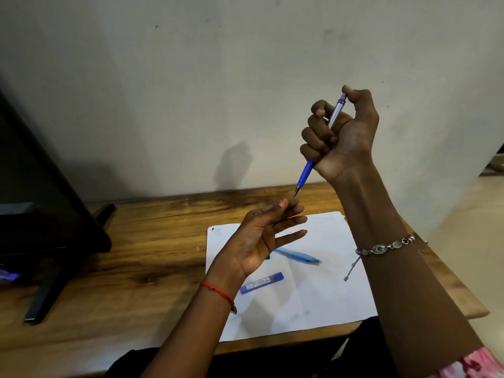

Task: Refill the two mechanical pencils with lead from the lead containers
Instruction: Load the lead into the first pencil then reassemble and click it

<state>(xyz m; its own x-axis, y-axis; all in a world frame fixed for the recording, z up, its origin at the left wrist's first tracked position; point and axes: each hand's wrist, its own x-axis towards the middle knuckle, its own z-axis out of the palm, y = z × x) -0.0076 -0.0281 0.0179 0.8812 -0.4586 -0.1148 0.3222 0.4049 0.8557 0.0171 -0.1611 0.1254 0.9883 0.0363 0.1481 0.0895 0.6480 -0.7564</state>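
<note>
Right hand (341, 132) raised above the white paper sheet (313, 296), fist wrapped around a blue-and-silver mechanical pencil (321, 143), thumb pressed on its top end; pencil tilted, tip pointing down-left; left hand (261, 241) palm-up over the sheet's upper-left part, fingers spread loosely, holding nothing that can be made out; pencil tip just above the left fingertips (291, 205), contact unclear; red thread band (218, 291) on left wrist, metal chain bracelet (384, 248) on right forearm; second pencil, light blue (300, 256), lying flat on the sheet near its middle, partly hidden by the left hand; blue lead container (261, 282) lying flat on the sheet, just below that pencil, apart from it; sheet rests on the wooden bench (136, 255), toward its right end; dark monitor stand (54, 255) on the bench well left of the sheet; plain wall (191, 91) behind the bench.
</note>
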